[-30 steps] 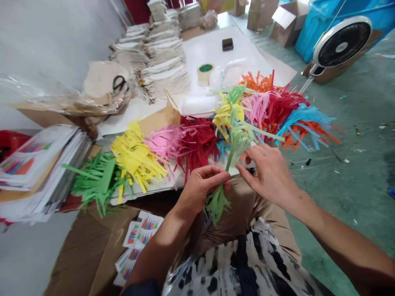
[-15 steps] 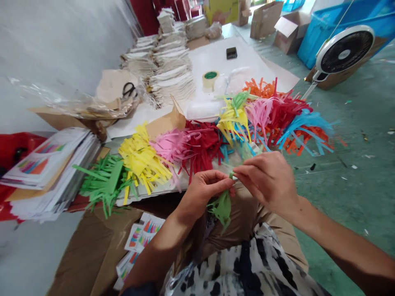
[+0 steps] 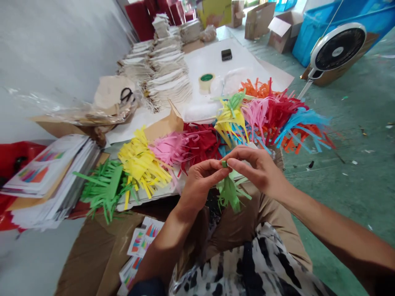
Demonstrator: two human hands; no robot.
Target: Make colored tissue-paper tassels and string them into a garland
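Observation:
A light green paper tassel (image 3: 231, 193) hangs over my lap, its cut strips pointing down. My left hand (image 3: 200, 181) pinches its rolled top between thumb and forefinger. From the other side, the fingertips of my right hand (image 3: 254, 168) close on the same top end. Just beyond my hands, on the table edge, lie red fringed strips (image 3: 202, 142), pink fringed strips (image 3: 171, 147), yellow fringed strips (image 3: 140, 162) and dark green fringed strips (image 3: 106, 187). Finished-looking tassels in yellow (image 3: 231, 121), pink, red, blue (image 3: 300, 123) and orange are heaped to the right.
A tape roll (image 3: 206, 83) and a black box-shaped item (image 3: 226, 55) sit on the white table. Stacked paper bundles (image 3: 169, 65) stand at the back left, near black-handled scissors (image 3: 126, 95). Printed sheets (image 3: 46, 164) are piled left; a fan (image 3: 339, 49) stands right.
The green tassel's strips have swung right and spread out. My right hand has turned and come closer to my left, with its fingers now around the tassel's top.

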